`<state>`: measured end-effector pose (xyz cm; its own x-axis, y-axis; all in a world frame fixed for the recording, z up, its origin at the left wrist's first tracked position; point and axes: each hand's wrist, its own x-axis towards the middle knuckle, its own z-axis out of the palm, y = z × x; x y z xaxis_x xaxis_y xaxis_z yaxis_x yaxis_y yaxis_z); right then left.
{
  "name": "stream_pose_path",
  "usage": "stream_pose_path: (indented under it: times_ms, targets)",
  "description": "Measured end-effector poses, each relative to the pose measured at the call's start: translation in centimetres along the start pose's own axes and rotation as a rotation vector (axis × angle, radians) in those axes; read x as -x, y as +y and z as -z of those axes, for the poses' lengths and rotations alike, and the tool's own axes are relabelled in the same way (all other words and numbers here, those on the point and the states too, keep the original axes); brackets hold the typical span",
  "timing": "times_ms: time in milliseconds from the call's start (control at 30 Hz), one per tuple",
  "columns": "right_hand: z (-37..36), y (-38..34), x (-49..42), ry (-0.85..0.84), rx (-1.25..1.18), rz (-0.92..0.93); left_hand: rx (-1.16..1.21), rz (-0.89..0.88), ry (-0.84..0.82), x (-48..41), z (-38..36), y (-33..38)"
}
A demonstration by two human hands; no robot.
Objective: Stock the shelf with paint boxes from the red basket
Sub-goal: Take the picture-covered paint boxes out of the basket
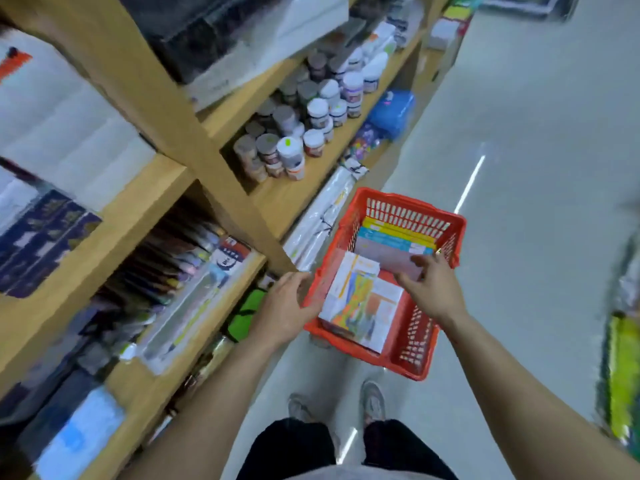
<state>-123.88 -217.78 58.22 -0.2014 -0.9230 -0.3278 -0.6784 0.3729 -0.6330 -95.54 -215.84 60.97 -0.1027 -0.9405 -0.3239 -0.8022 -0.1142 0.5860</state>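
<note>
Red slatted plastic basket (420, 355) still holds several paint boxes (362, 303); right hand (431, 287) pinches one at 1 o'clock; left hand (284, 306) open on the rim at 9 o'clock. Stocking unfinished.

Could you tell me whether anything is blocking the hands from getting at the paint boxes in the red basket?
Nothing visible blocks them. The red basket is open-topped on the floor; the right hand already reaches inside and touches a pinkish box, while the left hand is at the basket's rim beside the colourful paint box lying on top.
</note>
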Motion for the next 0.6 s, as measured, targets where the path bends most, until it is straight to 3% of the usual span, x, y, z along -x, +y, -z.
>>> stream_pose_path:
  times_ms: [100,233,400,600]
  targets:
    - [-3.2,3.9,-1.3,-0.086,0.021,-0.097,-0.138,-0.023,-0.071,-4.8,-4.1,-1.4]
    - [-9.6,7.9,-3.3,-0.239,-0.017,-0.257,-0.256,-0.042,-0.032,-10.9,-8.7,-4.7]
    - [-18.8,11.1,-7.4,-0.311,-0.142,-0.403,-0.147,-0.047,-0.054,-16.5,-12.9,-9.8]
    - [-26.0,10.6,-10.3,-0.216,-0.295,-0.473,0.1,-0.062,-0.117,-17.2,-14.7,-12.8]
